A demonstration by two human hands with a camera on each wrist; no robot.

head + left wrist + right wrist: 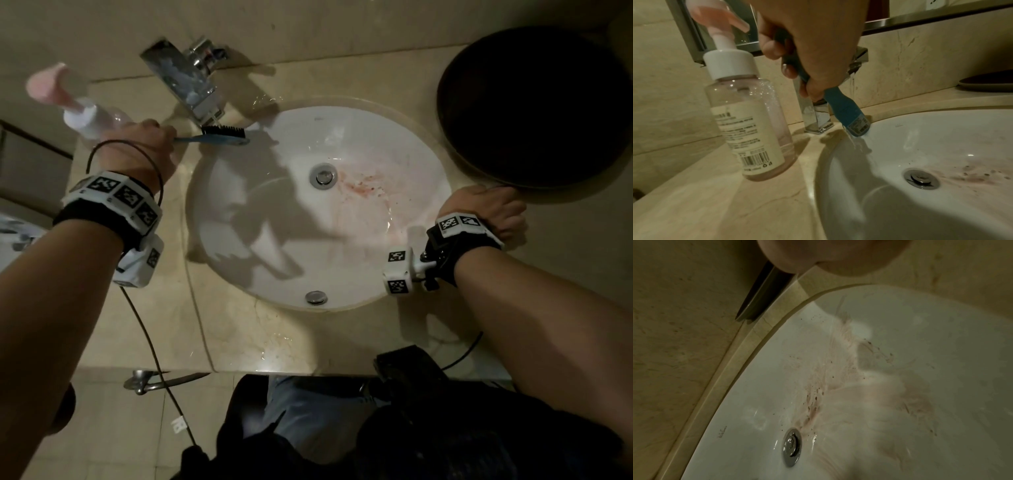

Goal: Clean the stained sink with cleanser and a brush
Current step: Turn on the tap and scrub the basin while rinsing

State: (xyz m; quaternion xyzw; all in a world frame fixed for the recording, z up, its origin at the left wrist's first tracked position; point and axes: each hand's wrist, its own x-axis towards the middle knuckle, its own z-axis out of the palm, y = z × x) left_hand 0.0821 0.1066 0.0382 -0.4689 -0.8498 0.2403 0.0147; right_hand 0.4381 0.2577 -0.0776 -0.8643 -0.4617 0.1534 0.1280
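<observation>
My left hand (147, 144) grips the blue handle of a brush (222, 135) and holds its black bristles, facing up, under the chrome faucet (185, 75). In the left wrist view, water runs off the brush (846, 112) into the white sink (920, 138). Reddish-brown stains (363, 185) spread right of the drain (322, 176), and the stains (838, 378) also streak up the basin wall. A clear cleanser bottle (748, 120) with a pink pump stands on the counter, left of the faucet. My right hand (489, 209) rests curled on the counter at the sink's right rim, holding nothing.
A dark round plate (534, 106) lies on the beige stone counter (239, 335) at the back right, its rim next to my right hand. A mirror frame (692, 32) stands behind the bottle. Cables hang from both wrists at the counter's front edge.
</observation>
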